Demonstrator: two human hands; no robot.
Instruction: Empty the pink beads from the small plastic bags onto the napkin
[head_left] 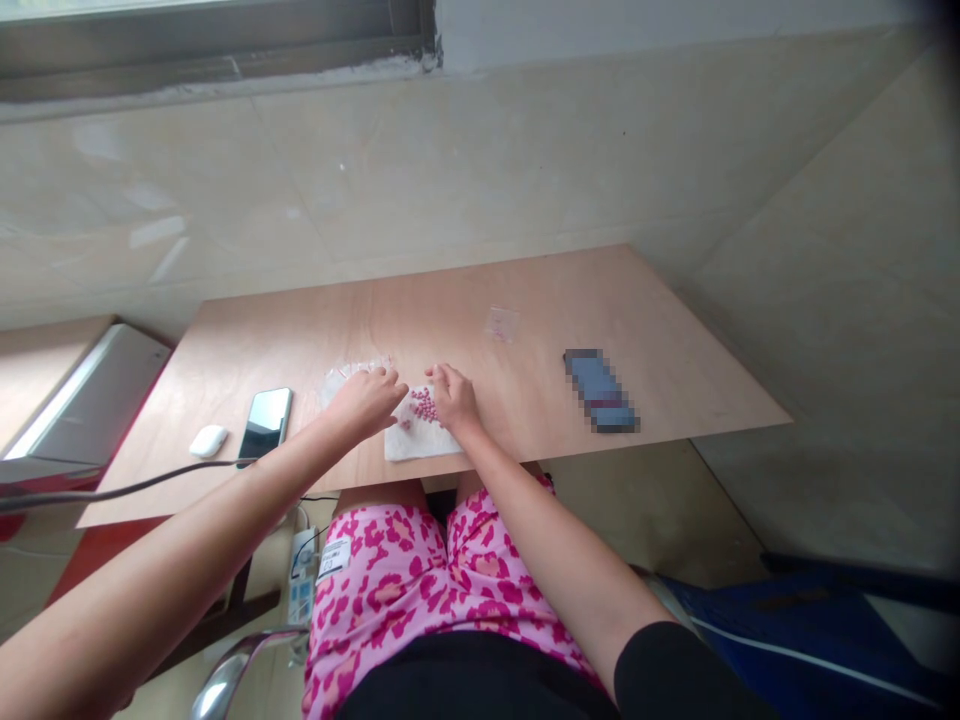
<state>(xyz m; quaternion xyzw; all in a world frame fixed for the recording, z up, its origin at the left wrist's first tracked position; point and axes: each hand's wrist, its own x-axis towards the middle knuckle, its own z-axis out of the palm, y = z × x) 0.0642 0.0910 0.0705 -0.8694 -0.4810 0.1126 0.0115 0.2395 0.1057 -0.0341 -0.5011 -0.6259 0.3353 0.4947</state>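
Observation:
Small dark pink beads (424,404) lie in a loose cluster on a white paper or cloth sheet (420,447) near the table's front edge. My left hand (370,400) hovers at the sheet's left side, its fingers bent and the thumb apart from them, with nothing visible between. At the right side of the beads, my right hand (454,396) has its fingers curled in against the thumb; whatever they hold, if anything, is hidden. A clear plastic bag (337,378) lies behind my left hand and is partly covered by it.
A small clear zip bag (502,325) with a few pink bits lies farther back on the wooden table (540,290). A phone (265,425) and a white earbud case (208,441) are at left, with a cable crossing nearby. A pixelated dark object (600,390) lies at right.

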